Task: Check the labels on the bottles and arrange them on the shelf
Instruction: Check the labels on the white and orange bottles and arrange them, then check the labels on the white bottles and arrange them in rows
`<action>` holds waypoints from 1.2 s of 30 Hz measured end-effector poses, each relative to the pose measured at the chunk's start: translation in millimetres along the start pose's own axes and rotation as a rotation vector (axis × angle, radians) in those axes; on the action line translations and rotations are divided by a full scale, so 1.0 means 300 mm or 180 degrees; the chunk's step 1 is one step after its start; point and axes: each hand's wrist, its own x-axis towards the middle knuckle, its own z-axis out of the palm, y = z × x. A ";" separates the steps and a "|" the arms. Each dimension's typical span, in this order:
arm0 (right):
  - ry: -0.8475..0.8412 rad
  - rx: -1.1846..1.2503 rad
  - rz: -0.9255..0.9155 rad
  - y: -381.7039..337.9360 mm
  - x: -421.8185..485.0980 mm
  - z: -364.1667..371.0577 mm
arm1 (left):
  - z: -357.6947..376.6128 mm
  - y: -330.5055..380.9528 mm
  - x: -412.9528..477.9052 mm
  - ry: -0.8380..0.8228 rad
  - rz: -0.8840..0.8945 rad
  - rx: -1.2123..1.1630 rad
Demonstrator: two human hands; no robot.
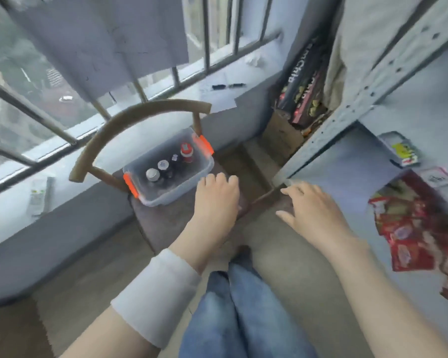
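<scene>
The bottles are located in a clear rectangular plastic container with orange latches (170, 195). It is placed on the seat of a brown wooden chair with a curved backrest (137, 112) at centre frame. Four caps are visible from above: a red-capped dark bottle (186, 151), a silver-capped bottle (152, 174), a white-capped bottle (163, 165) and a small pale-capped bottle (174, 158). No label can be read from this angle.

The left hand (216, 200) is positioned just beside the container's near corner, fingers loosely bent, nothing held. The right hand (313, 205) is spread wide and empty, near the front edge of the grey metal shelf (367, 161) at right of frame, on which red snack packets (411, 228) lie.

Probable faults:
- The bottles stand close together, so neighbours may be tipped when one is withdrawn.
- The light container may be slid across the seat if its wall is pushed.
- A bottle set on the packets would likely topple.
</scene>
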 end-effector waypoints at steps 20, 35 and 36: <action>0.0996 0.0626 0.2416 1.012 -1.270 0.058 | -0.104 1.501 -0.465 0.0388 0.2505 0.0480; 0.1149 0.0773 0.2807 1.470 -1.279 -0.045 | -0.157 2.052 -0.246 0.0511 0.3101 0.0456; 0.1157 0.0734 0.2819 1.500 -1.260 -0.056 | -0.161 2.089 -0.218 0.0509 0.3121 0.0393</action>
